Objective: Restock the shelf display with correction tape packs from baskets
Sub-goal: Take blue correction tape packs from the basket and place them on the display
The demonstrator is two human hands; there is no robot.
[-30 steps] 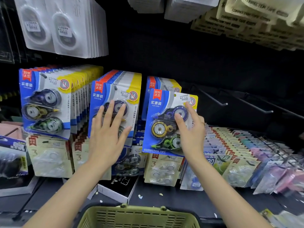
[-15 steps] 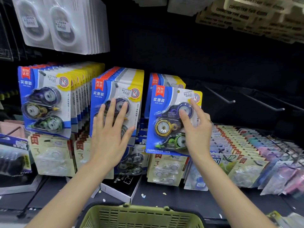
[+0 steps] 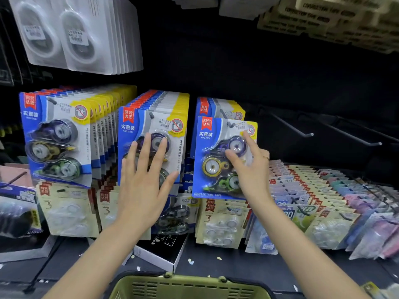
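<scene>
A: What is in the green basket (image 3: pixel 190 287)?

B: Only its slotted plastic rim shows at the bottom edge; I cannot tell the contents.

A: And the hands?

B: The left hand (image 3: pixel 143 186) lies flat, fingers spread, against the front pack of the middle row (image 3: pixel 154 134) of glossy blue cards. The right hand (image 3: pixel 251 169) rests straight fingers on the correction tape pack (image 3: pixel 216 156), hung at the front of the right-hand peg. Three round dispensers sit under its clear blister.

A: Beside it?

B: Bare metal hooks (image 3: pixel 354 137).
</scene>
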